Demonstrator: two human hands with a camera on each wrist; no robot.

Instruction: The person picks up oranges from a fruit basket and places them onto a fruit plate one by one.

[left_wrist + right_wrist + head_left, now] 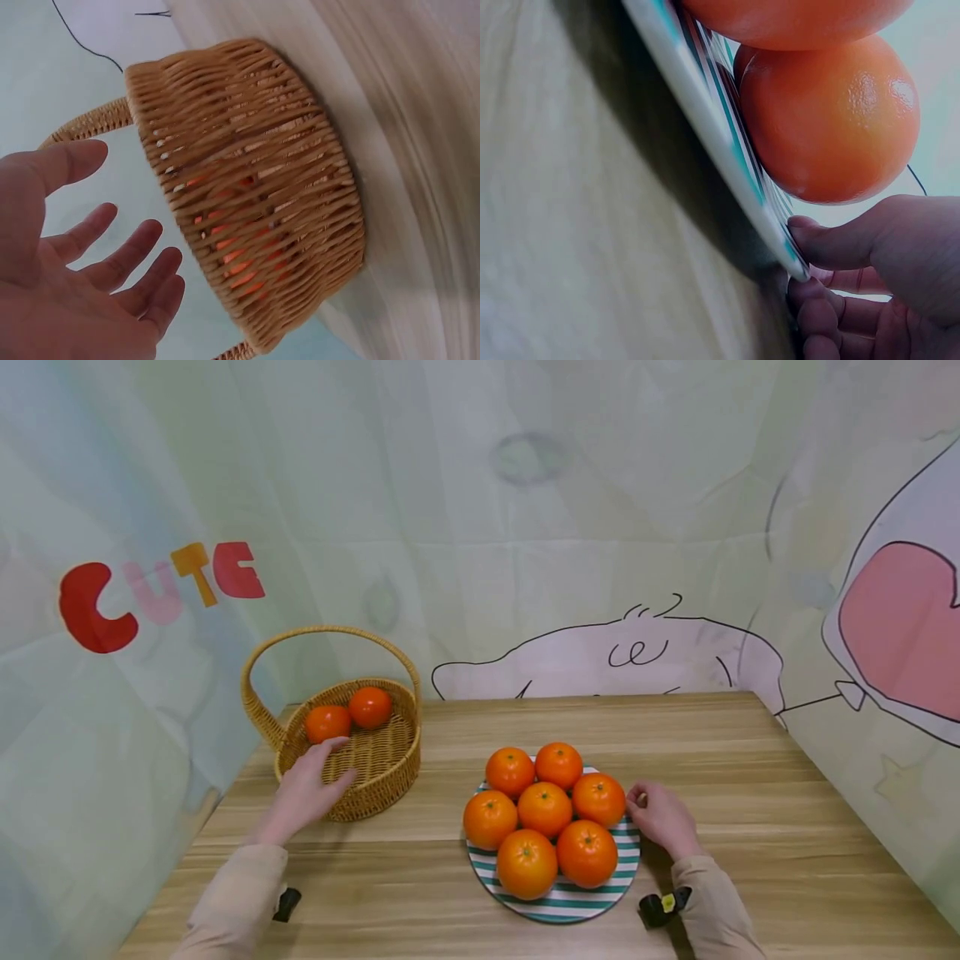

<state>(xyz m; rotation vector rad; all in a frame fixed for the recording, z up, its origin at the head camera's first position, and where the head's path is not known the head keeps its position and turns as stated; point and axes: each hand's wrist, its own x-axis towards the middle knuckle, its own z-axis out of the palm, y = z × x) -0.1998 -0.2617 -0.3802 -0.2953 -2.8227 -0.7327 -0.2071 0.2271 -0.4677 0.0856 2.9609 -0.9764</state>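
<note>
My left hand (303,789), fingers spread, reaches over the near left rim of a wicker basket (384,792) with nothing in its grasp. Inside the basket, toward the back, lie two orange fruits, one of them a shiny round orange (371,707). In the left wrist view the palm faces the basket's woven side (255,157). To the right, my right hand (663,820) pinches the edge of a green-and-white striped plate (558,910). The right wrist view has the thumb (832,244) on top of the rim and fingers beneath it. Several oranges (544,810) sit on the plate.
A tall arched handle (330,630) rises over the basket. Basket and plate stand apart on a wood-grain table (420,885). Behind the table hangs a pale printed curtain (450,527), which also runs along the left and right sides.
</note>
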